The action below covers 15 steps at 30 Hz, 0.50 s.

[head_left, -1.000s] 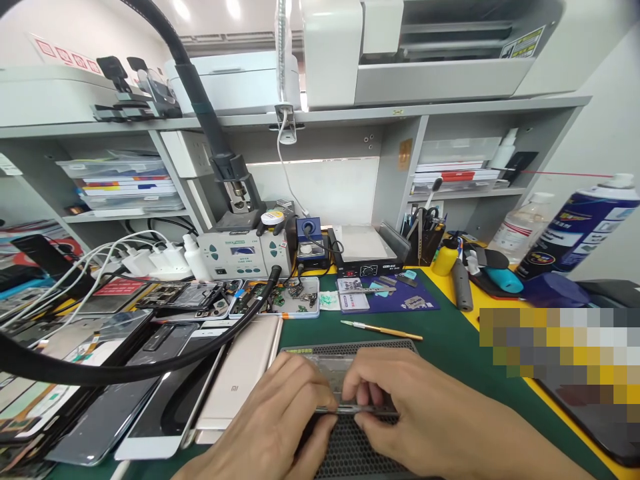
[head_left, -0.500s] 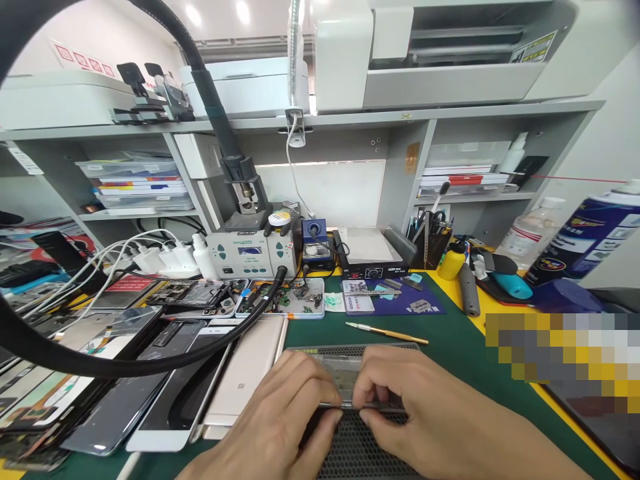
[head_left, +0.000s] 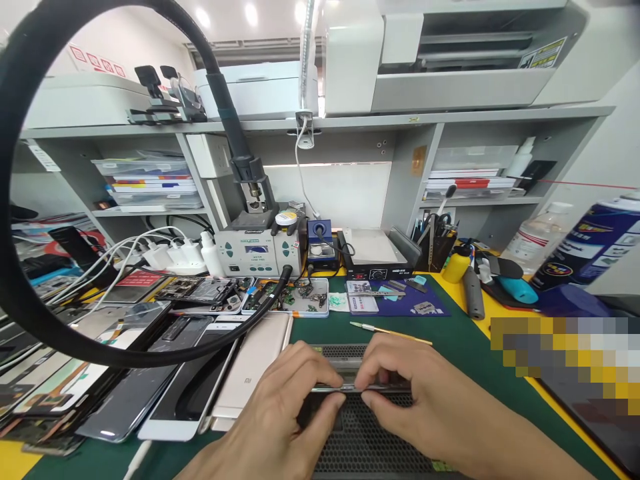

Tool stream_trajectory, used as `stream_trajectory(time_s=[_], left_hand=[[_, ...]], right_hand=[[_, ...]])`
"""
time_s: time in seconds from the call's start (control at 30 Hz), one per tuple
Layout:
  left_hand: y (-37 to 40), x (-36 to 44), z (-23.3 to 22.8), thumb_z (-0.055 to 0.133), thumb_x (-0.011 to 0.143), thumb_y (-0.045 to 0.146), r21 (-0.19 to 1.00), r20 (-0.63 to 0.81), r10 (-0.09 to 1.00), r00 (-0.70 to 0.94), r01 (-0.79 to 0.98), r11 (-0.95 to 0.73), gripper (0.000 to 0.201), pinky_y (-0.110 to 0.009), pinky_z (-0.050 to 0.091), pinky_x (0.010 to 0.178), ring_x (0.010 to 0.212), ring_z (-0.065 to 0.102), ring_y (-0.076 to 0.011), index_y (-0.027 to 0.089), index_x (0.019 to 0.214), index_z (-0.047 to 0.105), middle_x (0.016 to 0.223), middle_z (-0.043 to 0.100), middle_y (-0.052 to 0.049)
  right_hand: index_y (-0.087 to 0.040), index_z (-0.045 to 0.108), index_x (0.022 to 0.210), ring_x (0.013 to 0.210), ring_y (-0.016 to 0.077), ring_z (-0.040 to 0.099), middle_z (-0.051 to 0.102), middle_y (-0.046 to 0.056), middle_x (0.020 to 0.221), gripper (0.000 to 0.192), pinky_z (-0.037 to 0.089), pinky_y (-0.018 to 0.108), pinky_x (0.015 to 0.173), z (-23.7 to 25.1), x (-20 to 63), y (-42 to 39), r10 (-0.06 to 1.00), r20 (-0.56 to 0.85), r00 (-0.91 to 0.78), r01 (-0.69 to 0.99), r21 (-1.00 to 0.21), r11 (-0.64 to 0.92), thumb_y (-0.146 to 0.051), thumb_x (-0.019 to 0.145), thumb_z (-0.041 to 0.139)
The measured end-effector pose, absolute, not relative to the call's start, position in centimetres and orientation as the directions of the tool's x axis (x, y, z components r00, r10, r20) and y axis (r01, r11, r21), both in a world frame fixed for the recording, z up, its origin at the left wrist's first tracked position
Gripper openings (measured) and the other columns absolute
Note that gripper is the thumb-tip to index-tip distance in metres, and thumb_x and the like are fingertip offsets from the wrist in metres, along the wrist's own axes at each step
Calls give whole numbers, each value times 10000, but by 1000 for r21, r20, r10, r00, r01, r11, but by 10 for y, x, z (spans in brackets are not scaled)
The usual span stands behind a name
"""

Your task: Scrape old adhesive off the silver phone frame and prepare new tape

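Both my hands pinch a thin flat phone frame edge-on, just above a black perforated mat on the green work mat. My left hand grips its left part between thumb and fingers. My right hand grips its right part the same way. The fingers hide most of the frame.
Several phones and screens lie at the left under a thick black hose. A soldering station, a parts tray, a hot plate, a yellow-handled tool and a spray can stand behind and right.
The view has shifted a little, so the bench appears further right and lower. Both hands keep their pinch on the frame, which now sits nearer to edge-on.
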<state>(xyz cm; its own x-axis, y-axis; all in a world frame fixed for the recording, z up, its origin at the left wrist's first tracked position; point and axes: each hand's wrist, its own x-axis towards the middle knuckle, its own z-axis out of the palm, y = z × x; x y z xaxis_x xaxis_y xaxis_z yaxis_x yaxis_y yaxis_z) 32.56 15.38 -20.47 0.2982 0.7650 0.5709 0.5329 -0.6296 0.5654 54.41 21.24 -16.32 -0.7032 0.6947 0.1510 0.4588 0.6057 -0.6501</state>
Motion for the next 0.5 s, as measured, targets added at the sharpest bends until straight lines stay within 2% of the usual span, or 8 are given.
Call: stream_trajectory(time_s=[0.2, 0.5], left_hand=[[154, 326, -205, 561, 946, 66, 594, 546, 786, 290, 528, -607, 180, -342, 506, 789, 890, 606, -184, 186, 1057, 636, 961, 655, -48], [153, 327, -203, 564, 952, 84, 598, 545, 790, 282, 530, -602, 174, -337, 517, 797, 887, 615, -182, 198, 1049, 653, 959, 657, -45]], right_hand=[[-235, 646, 834, 783, 144, 594, 634, -34, 851, 144, 445, 255, 722, -160, 542, 213, 739, 87, -668, 513, -666, 543, -103, 849, 589], [-226, 671, 837, 782, 158, 597, 641, -11, 868, 124, 456, 269, 720, -162, 540, 215, 745, 82, -662, 503, -688, 523, -123, 840, 602]])
